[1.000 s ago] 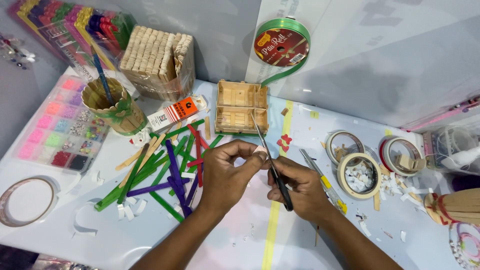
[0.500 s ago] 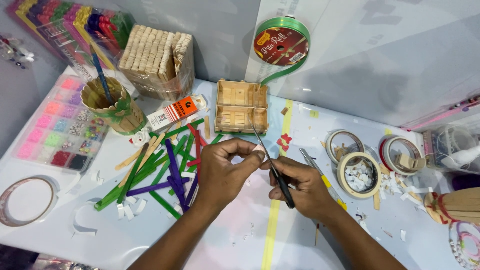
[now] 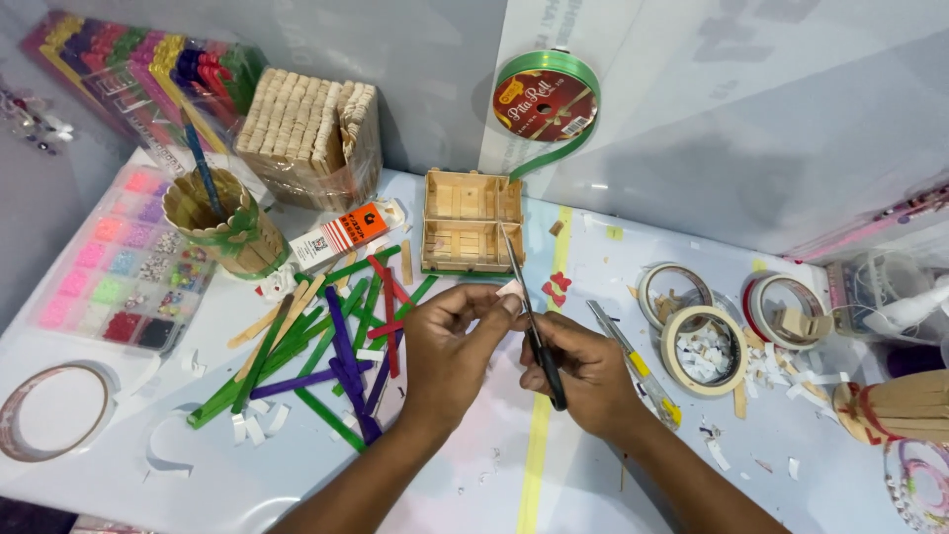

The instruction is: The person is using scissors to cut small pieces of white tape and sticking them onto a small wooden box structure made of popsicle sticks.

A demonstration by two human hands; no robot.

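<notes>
My left hand (image 3: 450, 341) pinches a small pale pink scrap of paper (image 3: 511, 290) between thumb and fingertips, over the white table. My right hand (image 3: 583, 371) grips black-handled scissors (image 3: 529, 316), whose blades point away from me and meet the scrap. Just beyond the blade tips sits a small open box made of wooden craft sticks (image 3: 470, 234). Left of my hands lies a loose pile of coloured craft sticks (image 3: 326, 341) in green, purple and red.
A stick-built cup with a blue pen (image 3: 219, 227), a glue tube (image 3: 346, 232), a bead organiser (image 3: 119, 267) and stacked plain sticks (image 3: 311, 129) stand at left. A green ribbon roll (image 3: 546, 99) leans on the wall. Tape rolls (image 3: 704, 346) and a utility knife (image 3: 633, 361) lie right.
Both hands have stayed almost in place. The scissors have tilted slightly and the pale scrap now shows more clearly at the blades.
</notes>
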